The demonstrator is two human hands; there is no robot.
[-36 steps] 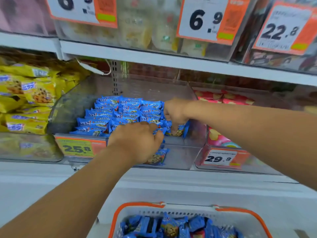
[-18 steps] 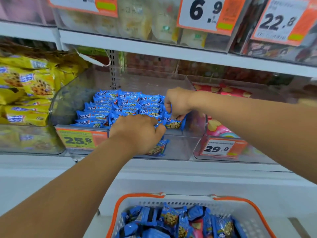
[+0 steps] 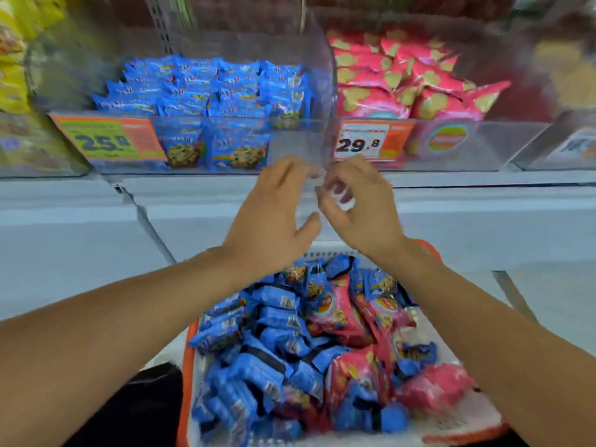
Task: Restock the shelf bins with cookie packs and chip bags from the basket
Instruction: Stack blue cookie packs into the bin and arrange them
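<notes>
Head view: blue cookie packs (image 3: 258,343) and pink chip bags (image 3: 342,317) fill basket (image 3: 188,375); both hands (image 3: 322,204) loose, empty.

A shop aisle is being shown: snack packets are being displayed in clear bins (image 3: 329,91) on a white shelf (image 3: 483,195), price tags (image 3: 361,141) are being carried on the bin fronts, and stock is being held in an orange basket (image 3: 188,366) below.

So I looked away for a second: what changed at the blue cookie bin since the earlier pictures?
Both hands left the clear bin of blue cookie packs. The left hand and right hand now hang empty and open above the orange basket. The bin's packs and the pink chip bags stayed put.
</notes>
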